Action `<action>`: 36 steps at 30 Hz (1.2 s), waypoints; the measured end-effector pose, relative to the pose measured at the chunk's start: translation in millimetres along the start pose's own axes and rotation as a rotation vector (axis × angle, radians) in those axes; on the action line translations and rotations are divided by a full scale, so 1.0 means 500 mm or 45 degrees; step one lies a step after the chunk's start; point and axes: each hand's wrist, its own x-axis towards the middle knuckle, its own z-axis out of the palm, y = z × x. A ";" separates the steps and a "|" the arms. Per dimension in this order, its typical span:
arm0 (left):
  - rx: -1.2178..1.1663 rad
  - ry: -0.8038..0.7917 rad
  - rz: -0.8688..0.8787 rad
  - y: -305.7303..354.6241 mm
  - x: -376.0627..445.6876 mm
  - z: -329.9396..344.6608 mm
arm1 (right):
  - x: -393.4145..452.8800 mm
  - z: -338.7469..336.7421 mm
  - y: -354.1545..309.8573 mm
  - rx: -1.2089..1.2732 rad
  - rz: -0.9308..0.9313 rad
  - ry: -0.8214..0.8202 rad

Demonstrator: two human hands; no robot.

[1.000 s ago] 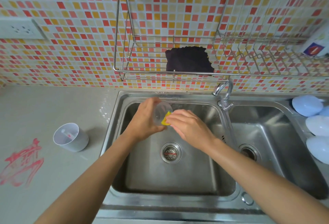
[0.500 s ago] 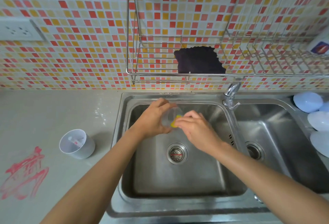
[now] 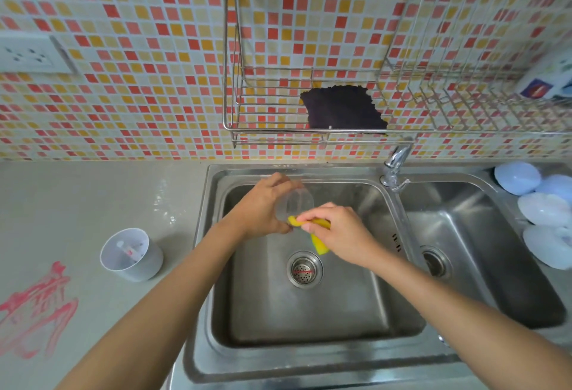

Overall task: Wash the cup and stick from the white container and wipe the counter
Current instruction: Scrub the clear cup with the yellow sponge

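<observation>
Over the left sink basin [image 3: 309, 312], my left hand [image 3: 263, 207] grips a clear plastic cup [image 3: 295, 205] turned on its side. My right hand [image 3: 337, 231] holds a yellow sponge [image 3: 318, 242] pressed against the cup's lower rim, part of it hanging below my fingers. The white container [image 3: 131, 255] stands on the grey counter [image 3: 93, 204] left of the sink, with a stick [image 3: 130, 248] lying inside it. A red smear [image 3: 37, 309] marks the counter at the far left.
A faucet [image 3: 394, 163] rises between the two basins. A wire rack [image 3: 340, 129] on the tiled wall holds a dark cloth [image 3: 340, 108]. Pale blue bowls [image 3: 538, 204] lie upside down at the right edge. A wall socket [image 3: 28, 53] sits upper left.
The sponge has come out from the cup's mouth and now hangs below my right hand at the rim. The view has shifted so the sink sits further right.
</observation>
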 end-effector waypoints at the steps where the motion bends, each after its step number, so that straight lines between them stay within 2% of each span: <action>1: -0.012 -0.005 0.005 0.000 -0.003 0.000 | 0.003 -0.006 0.006 -0.066 -0.043 -0.008; 5: -0.017 -0.013 0.021 -0.001 -0.007 -0.005 | 0.003 -0.016 0.026 -0.570 -0.478 0.071; 9: -0.106 -0.036 0.010 0.000 -0.018 -0.008 | -0.016 0.005 0.020 -0.689 -0.567 0.157; 13: -0.297 0.046 -0.097 0.004 -0.033 0.001 | -0.012 0.013 0.016 -0.656 -0.561 0.275; 17: -0.271 0.105 -0.145 0.007 -0.032 0.013 | -0.008 0.022 0.007 -0.681 -0.613 0.263; 20: -0.204 0.189 -0.110 -0.001 -0.020 0.011 | 0.011 0.026 -0.005 -0.563 -0.463 0.252; 24: -0.169 0.188 -0.050 -0.023 -0.009 0.007 | 0.037 0.031 -0.050 0.015 0.132 0.078; 25: -0.165 0.183 -0.033 -0.027 -0.008 0.006 | 0.043 0.029 -0.053 0.114 0.212 0.021; 27: -0.121 0.173 0.024 -0.029 -0.010 0.004 | 0.049 0.020 -0.046 -0.039 0.120 -0.070; 29: -0.090 0.161 0.069 -0.028 -0.009 -0.001 | 0.056 0.015 -0.032 -0.509 -0.171 -0.082; 31: -0.113 0.165 0.068 -0.024 -0.005 -0.006 | 0.055 0.020 -0.027 -0.789 -0.312 -0.015; 33: -0.107 0.169 0.068 -0.022 -0.001 -0.009 | 0.050 0.036 -0.038 -0.771 -0.254 0.024; 36: -0.042 0.113 0.045 -0.026 -0.006 -0.008 | 0.047 0.048 -0.043 -0.509 -0.055 -0.048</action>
